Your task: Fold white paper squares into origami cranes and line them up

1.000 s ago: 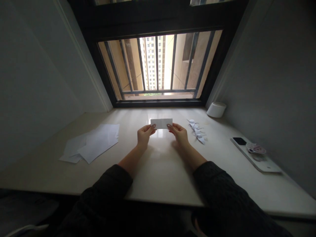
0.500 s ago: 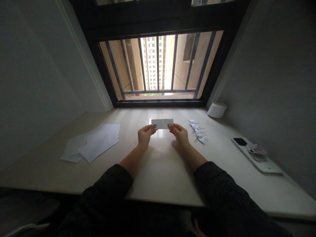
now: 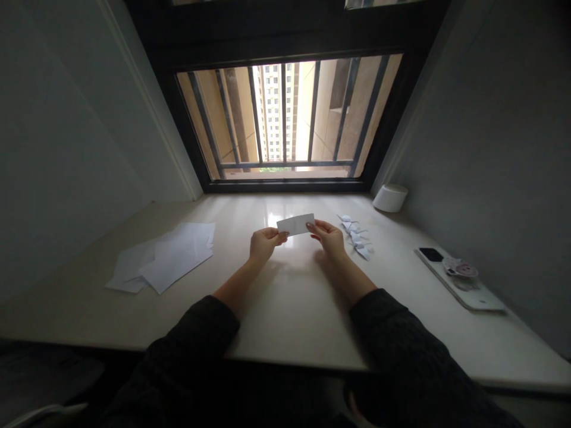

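Note:
A small folded white paper strip (image 3: 295, 224) is held up above the pale desk (image 3: 285, 309), slightly tilted with its right end higher. My left hand (image 3: 264, 244) pinches its lower left corner with thumb and fingers closed. My right hand (image 3: 329, 236) pinches its right end the same way. Both arms wear dark sleeves and reach forward from the desk's near edge.
Several loose white sheets (image 3: 163, 263) lie on the desk to the left. A row of small folded paper figures (image 3: 355, 236) lies just right of my right hand. A white round container (image 3: 390, 197) stands at the back right; a phone (image 3: 459, 278) rests at the right. A barred window (image 3: 285, 119) is ahead.
The paper strip has tilted, its right end rising a little, and both hands have shifted slightly to the right while keeping their pinch.

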`<state>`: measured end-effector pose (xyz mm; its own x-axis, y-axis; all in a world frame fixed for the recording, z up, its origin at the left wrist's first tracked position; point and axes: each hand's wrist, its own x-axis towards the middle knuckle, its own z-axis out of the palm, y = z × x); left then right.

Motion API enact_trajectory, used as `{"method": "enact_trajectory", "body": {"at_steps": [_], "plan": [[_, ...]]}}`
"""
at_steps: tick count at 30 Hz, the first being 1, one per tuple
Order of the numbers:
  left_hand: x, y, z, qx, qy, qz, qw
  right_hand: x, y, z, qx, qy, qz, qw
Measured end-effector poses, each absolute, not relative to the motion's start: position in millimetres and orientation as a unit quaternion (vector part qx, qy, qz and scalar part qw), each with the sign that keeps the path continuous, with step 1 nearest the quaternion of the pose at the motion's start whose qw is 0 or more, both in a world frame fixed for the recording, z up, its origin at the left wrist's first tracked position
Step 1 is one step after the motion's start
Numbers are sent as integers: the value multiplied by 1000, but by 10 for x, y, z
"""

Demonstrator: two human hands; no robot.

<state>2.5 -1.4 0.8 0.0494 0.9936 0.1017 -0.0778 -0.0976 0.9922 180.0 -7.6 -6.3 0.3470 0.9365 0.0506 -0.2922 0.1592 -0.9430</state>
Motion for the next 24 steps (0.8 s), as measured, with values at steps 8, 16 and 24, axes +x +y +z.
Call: {"method": "enact_trajectory", "body": {"at_steps": [8,16,24], "plan": [[62,-74,56,478,438,568,507,1763,-136,1,-443,-354,509,648],[88,-103,89,494,425,578,490,1561,-225,-35,-438,-424,553,568],[105,-152,106,537,413,569,467,1525,-229,-70,-453,-421,526,583]]}}
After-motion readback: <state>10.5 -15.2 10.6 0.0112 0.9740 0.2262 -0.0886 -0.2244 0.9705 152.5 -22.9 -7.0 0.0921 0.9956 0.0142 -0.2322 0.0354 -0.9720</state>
